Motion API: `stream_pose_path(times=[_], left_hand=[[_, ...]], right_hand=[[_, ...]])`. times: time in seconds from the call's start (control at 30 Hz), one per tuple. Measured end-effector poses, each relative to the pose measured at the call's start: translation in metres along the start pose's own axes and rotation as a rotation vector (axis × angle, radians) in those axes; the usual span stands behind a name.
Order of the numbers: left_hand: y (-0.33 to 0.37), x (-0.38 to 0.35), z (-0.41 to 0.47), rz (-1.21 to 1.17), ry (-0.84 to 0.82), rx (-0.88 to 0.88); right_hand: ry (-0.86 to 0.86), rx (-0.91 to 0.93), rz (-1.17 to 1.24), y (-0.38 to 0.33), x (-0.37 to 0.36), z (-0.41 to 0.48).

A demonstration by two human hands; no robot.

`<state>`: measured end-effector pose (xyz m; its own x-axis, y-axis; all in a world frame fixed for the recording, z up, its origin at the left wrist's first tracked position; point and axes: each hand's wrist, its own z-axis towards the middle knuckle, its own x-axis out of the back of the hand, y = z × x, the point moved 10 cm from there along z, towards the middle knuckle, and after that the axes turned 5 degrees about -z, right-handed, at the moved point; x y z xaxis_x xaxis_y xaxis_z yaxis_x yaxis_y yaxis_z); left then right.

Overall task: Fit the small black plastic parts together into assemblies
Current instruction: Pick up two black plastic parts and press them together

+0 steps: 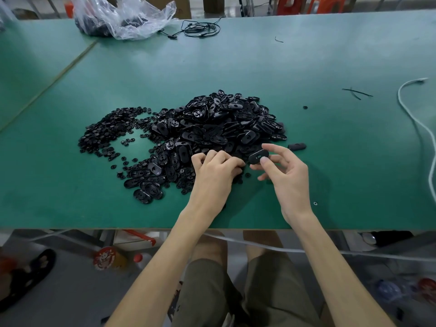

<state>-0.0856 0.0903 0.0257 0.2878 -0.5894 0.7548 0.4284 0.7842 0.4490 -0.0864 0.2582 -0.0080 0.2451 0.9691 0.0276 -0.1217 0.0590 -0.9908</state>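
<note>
One oval part (258, 156) is pinched in the right hand (286, 172), seemingly readied for fitting, while the pile (224, 123) just beyond is probed by the curled left hand (215, 167), whose hold cannot be told.

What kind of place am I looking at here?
Most likely a small factory assembly bench: a long green worktable, a heap of identical black plastic parts, and a clear plastic bag of dark pieces at the far edge.

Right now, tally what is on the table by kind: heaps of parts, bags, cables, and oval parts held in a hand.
Heaps of parts: 2, oval shells and small round pieces
Plastic bag: 1
Cables: 2, black cable and white cable
Held oval part: 1, in the right hand
Total: 6
</note>
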Motion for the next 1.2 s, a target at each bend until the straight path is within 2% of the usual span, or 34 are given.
stream_pose_path(times=[0.23,0.4,0.73,0.97,1.2], left_hand=[[0.004,0.005,0.000,-0.066,0.055,-0.043],[-0.016,0.007,0.003,-0.438,0.021,0.133],[-0.017,0.013,0.005,-0.502,0.053,0.146],[-0.010,0.005,0.003,-0.574,-0.021,0.103],[-0.019,0.005,0.005,-0.688,0.003,0.168]], right_hand=[[-0.001,-0.012,-0.022,0.003,0.001,0.000],[-0.046,-0.015,-0.041,0.003,-0.004,-0.001],[-0.096,0.003,-0.087,0.000,-0.009,-0.003],[-0.143,0.008,-0.080,-0.001,-0.014,-0.003],[-0.130,0.006,-0.077,-0.001,-0.013,-0.003]])
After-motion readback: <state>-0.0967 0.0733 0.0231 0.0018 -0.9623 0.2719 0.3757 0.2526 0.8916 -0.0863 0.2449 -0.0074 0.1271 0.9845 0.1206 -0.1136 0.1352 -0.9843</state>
